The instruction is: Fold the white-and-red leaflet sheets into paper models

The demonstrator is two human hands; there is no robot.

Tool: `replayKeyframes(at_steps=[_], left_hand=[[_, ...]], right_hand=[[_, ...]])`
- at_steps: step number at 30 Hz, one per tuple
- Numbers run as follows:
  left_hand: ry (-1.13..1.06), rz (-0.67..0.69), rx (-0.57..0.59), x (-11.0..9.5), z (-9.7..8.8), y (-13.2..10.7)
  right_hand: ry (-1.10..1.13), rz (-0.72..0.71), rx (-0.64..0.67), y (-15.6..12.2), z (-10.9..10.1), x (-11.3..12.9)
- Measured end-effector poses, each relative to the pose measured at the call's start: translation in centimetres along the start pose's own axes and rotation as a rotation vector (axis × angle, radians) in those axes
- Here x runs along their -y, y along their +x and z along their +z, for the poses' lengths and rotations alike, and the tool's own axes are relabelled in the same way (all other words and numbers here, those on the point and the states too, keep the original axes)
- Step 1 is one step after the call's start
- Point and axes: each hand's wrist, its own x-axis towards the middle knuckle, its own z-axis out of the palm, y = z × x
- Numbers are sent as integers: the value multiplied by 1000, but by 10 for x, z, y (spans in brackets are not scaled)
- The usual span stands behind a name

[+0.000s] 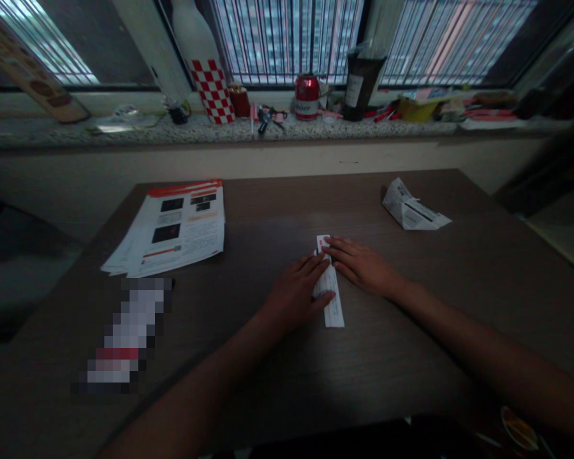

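Note:
A narrow folded strip of printed white paper (333, 309) lies on the dark wooden table (277, 210), near its middle. My left hand (296, 290) rests flat on the strip's left side, fingers stretched out over it. My right hand (363, 264) lies flat on the strip's upper right edge, fingertips pressing the top end. Both hands are open and flat against the paper.
A stack of printed leaflets (172, 226) lies at the table's left. A folded paper shape (411, 207) sits at the back right. A blurred-out item (124, 335) lies front left. The stone windowsill (210, 131) holds a red can (307, 95), a checkered bottle (210, 76), a dark cup (361, 86) and clutter.

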Motion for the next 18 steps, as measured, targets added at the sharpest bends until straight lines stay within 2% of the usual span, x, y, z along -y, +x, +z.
replayKeyframes(at_steps=[12, 18], left_hand=[[-8, -2, -5, -1, -1, 0], [-19, -1, 1, -1, -2, -1]], right_hand=[[31, 18, 2, 0, 2, -4], [176, 69, -81, 3, -2, 0]])
